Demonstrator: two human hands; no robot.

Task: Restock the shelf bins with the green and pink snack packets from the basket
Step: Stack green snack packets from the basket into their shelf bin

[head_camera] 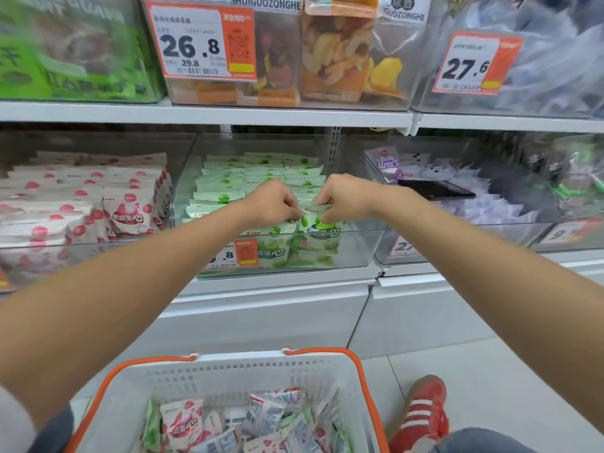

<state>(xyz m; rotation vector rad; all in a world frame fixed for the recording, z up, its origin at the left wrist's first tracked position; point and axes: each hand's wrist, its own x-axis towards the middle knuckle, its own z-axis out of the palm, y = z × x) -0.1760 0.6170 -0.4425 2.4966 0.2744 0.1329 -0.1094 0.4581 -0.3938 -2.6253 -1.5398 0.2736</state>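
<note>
Both my hands reach into the middle clear bin (359,250), which holds rows of green snack packets (225,186). My left hand (271,202) and my right hand (343,197) meet at the bin's front, and each pinches the top edge of an upright green packet (318,225). The bin to the left (98,246) is packed with pink packets (130,212). Below me stands a white basket with orange handles (228,374), and a loose mix of pink and green packets (248,426) lies in it.
A clear bin on the right holds purple packets (490,207) with a dark phone (434,189) lying on top. The shelf above carries dried-fruit bins and price tags (202,40). My red shoe (421,416) rests on the tiled floor beside the basket.
</note>
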